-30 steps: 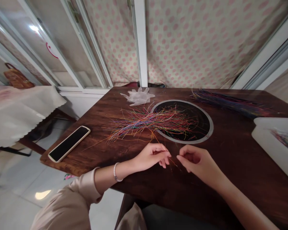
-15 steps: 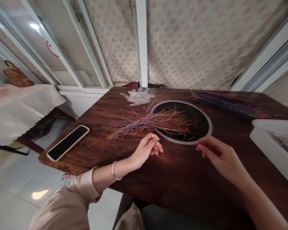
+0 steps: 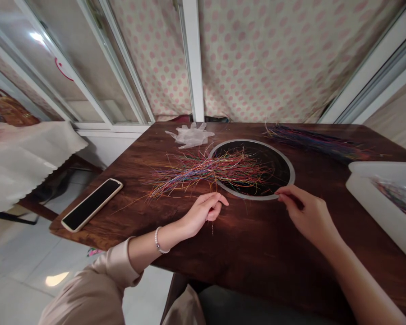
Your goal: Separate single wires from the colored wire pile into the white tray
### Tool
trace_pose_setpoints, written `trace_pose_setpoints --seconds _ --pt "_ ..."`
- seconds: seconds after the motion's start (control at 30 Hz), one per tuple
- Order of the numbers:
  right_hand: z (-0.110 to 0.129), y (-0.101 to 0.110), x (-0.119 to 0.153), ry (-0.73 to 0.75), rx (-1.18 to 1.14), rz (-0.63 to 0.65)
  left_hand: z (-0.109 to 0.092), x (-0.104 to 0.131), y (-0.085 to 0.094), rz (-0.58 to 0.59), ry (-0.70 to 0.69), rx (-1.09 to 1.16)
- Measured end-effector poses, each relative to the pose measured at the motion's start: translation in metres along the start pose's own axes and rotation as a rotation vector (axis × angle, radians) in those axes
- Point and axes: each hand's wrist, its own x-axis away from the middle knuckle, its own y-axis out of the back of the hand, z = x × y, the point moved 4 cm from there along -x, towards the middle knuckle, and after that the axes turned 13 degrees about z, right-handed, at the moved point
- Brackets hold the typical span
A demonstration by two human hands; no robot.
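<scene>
A loose bundle of thin multicoloured wires (image 3: 203, 171) lies across the table and over part of a round black mat with a grey rim (image 3: 292, 174). Just in front of the bundle is my left hand (image 3: 206, 211), fingers curled, with a thin twisted wire (image 3: 212, 228) hanging below them. My right hand (image 3: 299, 207) is at the mat's front right rim, thumb and index finger pinched together; whatever is between them is too small to name.
On the dark wooden table (image 3: 250, 243) are a phone (image 3: 92, 204) at the left, a clear plastic glove (image 3: 191, 135) at the back, darker wires (image 3: 311, 140) at the back right, and a white bin (image 3: 375, 198) holding wires at the right.
My left hand's fingers have curled in more, and the twisted wire now hangs straighter down. My right hand stays pinched near the rim. The view has shifted slightly.
</scene>
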Motion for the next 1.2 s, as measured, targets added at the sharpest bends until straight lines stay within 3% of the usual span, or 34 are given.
trace_pose_setpoints --seconds 0.47,0.57,0.7,0.87,1.03,1.2 --pt "-0.003 0.0 -0.001 -0.041 0.004 -0.033 0.001 0.0 -0.001 0.073 0.013 -0.029" --pt "-0.005 0.001 -0.002 -0.104 -0.145 -0.034 -0.001 0.001 -0.002 0.083 -0.007 -0.085" --pt "-0.008 0.0 -0.003 -0.191 -0.55 -0.027 -0.008 0.006 -0.007 0.144 -0.059 -0.293" --pt "-0.013 0.002 -0.003 -0.273 -0.904 -0.128 -0.011 0.011 -0.013 0.246 -0.092 -0.314" --pt "-0.014 0.002 -0.004 -0.297 -1.013 -0.158 -0.009 0.009 -0.009 0.231 -0.154 -0.259" --pt "-0.012 0.0 -0.003 -0.304 -0.992 -0.162 -0.006 0.008 -0.002 0.135 -0.178 -0.197"
